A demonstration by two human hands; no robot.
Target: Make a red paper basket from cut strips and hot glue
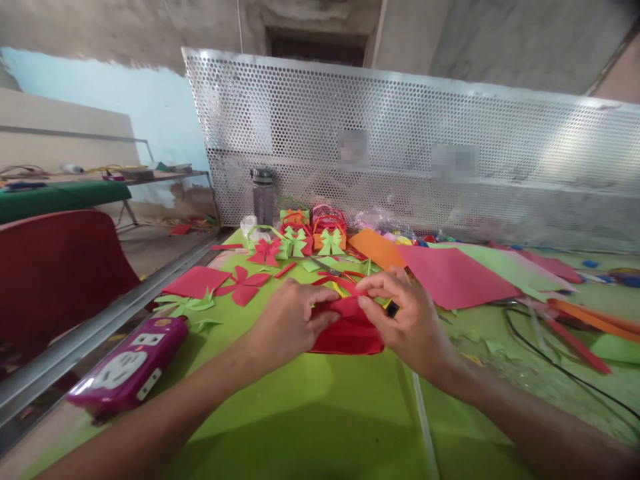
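The green counter [300, 413] is my work surface. The pink sheet [457, 277] lies to the right, bow-fronted bags [330, 241] at the far side, presumably to stay outside my working area. The red bag [347, 337] sits directly between my left grip [291, 315], pinched on its upper left edge, and my right grip [407, 320], pinched at its upper right, presumably to steady the rim.
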